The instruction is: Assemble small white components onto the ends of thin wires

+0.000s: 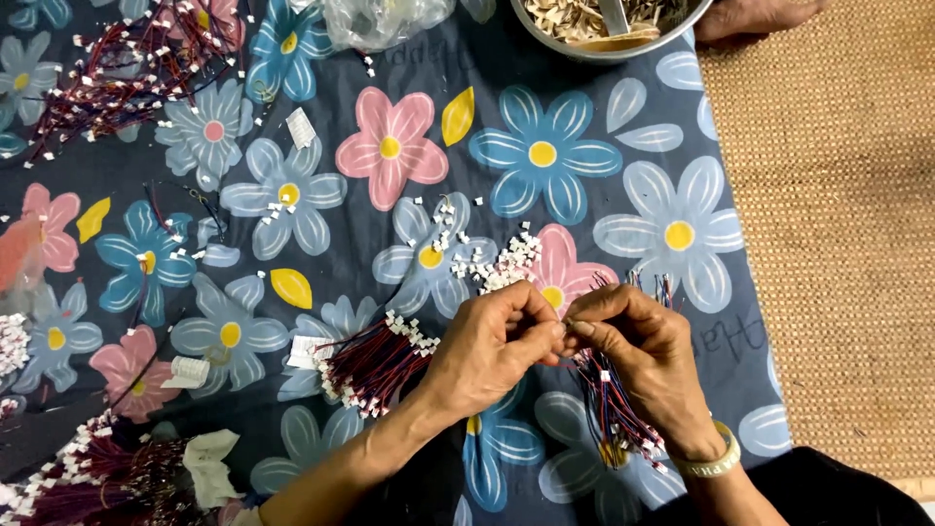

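Nearest, at the lower centre of the frame, the left hand (487, 351) and right hand (643, 365) meet fingertip to fingertip — each pinched shut on something too small to tell, seemingly a wire end. Beneath them spreads a dark flowered cloth (390, 146); a woven mat (838, 244) fills the right side. A metal bowl (623, 47) sits at the top edge. Red-and-blue wire bundles (375, 365) lie left of the hands — loose white connectors (506, 265) are scattered just above.

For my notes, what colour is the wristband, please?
Yellowish gold wristband, on the right wrist; head view.
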